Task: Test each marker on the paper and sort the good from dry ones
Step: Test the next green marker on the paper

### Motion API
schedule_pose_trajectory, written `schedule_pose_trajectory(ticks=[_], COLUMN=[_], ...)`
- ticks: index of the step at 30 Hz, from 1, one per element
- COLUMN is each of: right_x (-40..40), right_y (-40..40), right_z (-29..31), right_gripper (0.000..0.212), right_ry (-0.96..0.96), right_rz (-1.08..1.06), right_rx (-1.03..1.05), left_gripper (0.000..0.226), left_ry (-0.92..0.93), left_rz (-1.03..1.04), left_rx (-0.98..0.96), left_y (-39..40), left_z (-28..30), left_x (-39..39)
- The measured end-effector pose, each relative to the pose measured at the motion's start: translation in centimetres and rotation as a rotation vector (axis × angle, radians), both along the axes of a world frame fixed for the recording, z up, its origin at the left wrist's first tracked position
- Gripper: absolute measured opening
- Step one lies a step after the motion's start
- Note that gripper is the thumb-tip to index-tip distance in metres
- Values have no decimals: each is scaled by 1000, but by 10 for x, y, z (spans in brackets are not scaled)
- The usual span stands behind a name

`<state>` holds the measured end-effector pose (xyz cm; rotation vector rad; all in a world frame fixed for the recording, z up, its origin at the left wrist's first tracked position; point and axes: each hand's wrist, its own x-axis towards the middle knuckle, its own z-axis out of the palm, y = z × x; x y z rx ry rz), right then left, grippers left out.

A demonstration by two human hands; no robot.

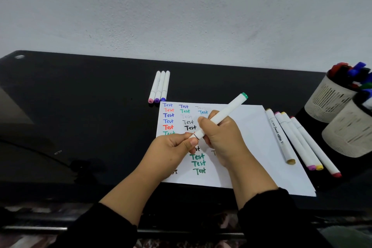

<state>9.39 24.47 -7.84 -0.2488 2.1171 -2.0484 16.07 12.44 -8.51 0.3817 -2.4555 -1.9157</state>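
Mid-test over the paper (pixel 247 127) at the desk's (pixel 80 106) near edge: right hand (pixel 219 137) clamped round green-capped marker (pixel 223 115), left hand (pixel 175 147) pinching its lower cap, likely recapping before sorting.

I see a white marker (pixel 221 116) with a green end cap held tilted above the paper (pixel 251 137), its green end pointing to 1 o'clock and its near end down at 7 o'clock. The white sheet lies flat on the dark table, covered on its left half with the word "Test" in blue, red, green and black, some faint. At 11 o'clock off the sheet lie three capped markers (pixel 160 86), side by side. Four more markers (pixel 298 139) lie along its 3 o'clock edge.
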Motion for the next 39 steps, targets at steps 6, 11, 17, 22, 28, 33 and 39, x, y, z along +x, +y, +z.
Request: schedule_pose_trajectory(ticks=[6,11,17,22,28,33,39], right_x=[1,-8,-9,-5,8,16,18], right_y=[4,8,23,44,67,67,66], right_z=[-1,5,8,12,5,-7,-12], right_gripper=[32,35,34,28,37,44,40], right_ry=[35,-113,-164,-119,-2,46,84], right_rz=[56,-200,-219,-195,-194,-222,-198], right_rx=[4,-109,-66,-46,80,216,282], left_gripper=[30,23,23,20,21,26,29], left_ry=[-6,-13,-32,-13,-17,-4,6], left_rz=[-20,9,-14,-5,-60,-61,-61], left_rx=[-22,70,40,29,-85,-170,-208], left_y=[-2,0,-1,-3,-1,4,6], left_z=[1,-2,-5,-8,-12,-13,-13], left_x=[1,2,0,0,-4,-3,-2])
